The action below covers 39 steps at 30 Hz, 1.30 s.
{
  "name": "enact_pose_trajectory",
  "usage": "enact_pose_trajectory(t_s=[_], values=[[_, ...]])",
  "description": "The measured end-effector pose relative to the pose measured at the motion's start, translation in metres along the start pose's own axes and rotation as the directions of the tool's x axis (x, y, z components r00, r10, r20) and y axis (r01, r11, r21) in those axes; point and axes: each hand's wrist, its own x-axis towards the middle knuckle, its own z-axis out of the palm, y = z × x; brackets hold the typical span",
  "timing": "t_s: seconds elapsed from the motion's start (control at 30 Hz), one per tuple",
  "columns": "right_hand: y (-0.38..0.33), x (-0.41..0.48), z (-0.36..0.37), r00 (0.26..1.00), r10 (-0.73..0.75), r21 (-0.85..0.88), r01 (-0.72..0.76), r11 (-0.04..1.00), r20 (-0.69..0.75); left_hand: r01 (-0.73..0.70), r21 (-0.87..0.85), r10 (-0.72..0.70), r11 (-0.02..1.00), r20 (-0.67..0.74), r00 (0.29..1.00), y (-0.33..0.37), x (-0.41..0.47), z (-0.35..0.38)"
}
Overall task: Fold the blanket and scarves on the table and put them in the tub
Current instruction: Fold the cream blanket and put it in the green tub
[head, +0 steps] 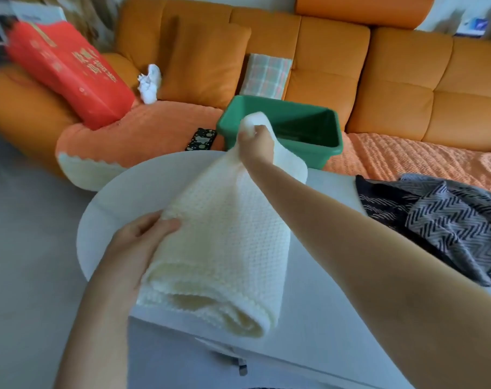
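A cream knitted scarf (pixel 222 242) lies folded lengthwise across the white table (pixel 132 197). My right hand (pixel 257 143) grips its far end and holds it lifted above the table, in front of the green tub (pixel 330 130). My left hand (pixel 141 240) holds the scarf's left edge near the middle, thumb on top. The near end of the scarf is doubled over at the table's front edge. A black and grey zigzag-patterned cloth (pixel 441 220) lies bunched on the table at the right. The green tub stands on the sofa seat, just beyond the table.
An orange sofa (pixel 393 80) runs along the back, with a red bag (pixel 67 71), a white crumpled cloth (pixel 150 82), an orange cushion (pixel 205 63) and a folded plaid cloth (pixel 266 75) on it. A small black patterned item (pixel 200 138) lies left of the tub. Grey floor is at the left.
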Motion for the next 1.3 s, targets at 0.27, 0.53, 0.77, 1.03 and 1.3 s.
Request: enact_pose_trajectory(t_s=[0.27,0.53,0.77,1.03,1.3], values=[[0.052,-0.042,0.041,0.914,-0.087,-0.558,0.314,0.768,0.396,0.032,0.548,0.091,0.836,-0.194,0.977,-0.039,0.036,-0.031],[0.08,-0.074,-0.052,0.969,0.241,-0.296,-0.213,0.931,0.059,0.004,0.689,0.065,0.725,-0.075,0.995,-0.039,0.024,-0.017],[0.104,-0.13,-0.082,0.792,0.442,0.174,-0.549,0.817,0.42,0.0,0.701,0.104,0.713,-0.105,0.989,-0.038,0.01,0.004],[0.096,-0.13,-0.131,0.951,0.28,-0.058,-0.275,0.96,0.129,-0.047,0.709,0.169,0.704,-0.103,0.98,-0.055,-0.024,0.044],[0.117,-0.196,-0.154,0.854,0.33,0.09,-0.396,0.914,0.402,-0.089,0.756,0.196,0.648,-0.052,0.979,-0.063,-0.044,0.041]])
